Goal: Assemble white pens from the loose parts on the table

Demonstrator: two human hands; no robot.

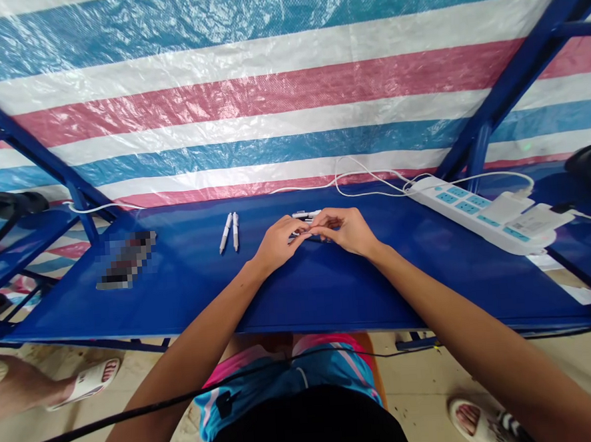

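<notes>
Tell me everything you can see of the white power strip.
The power strip is long, white and plastic-looking, with rounded corners and light-blue socket faces turned upward. It lies slanting on the right side of the blue table. Two white adapters sit plugged in toward its near end; a white cable meets its far end.

The head camera looks forward and down over the table (324, 289).

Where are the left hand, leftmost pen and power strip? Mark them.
Left hand (278, 239): head view, back of hand.
Leftmost pen (225, 234): head view, middle of barrel.
Power strip (467, 207): head view, socket face.
</notes>
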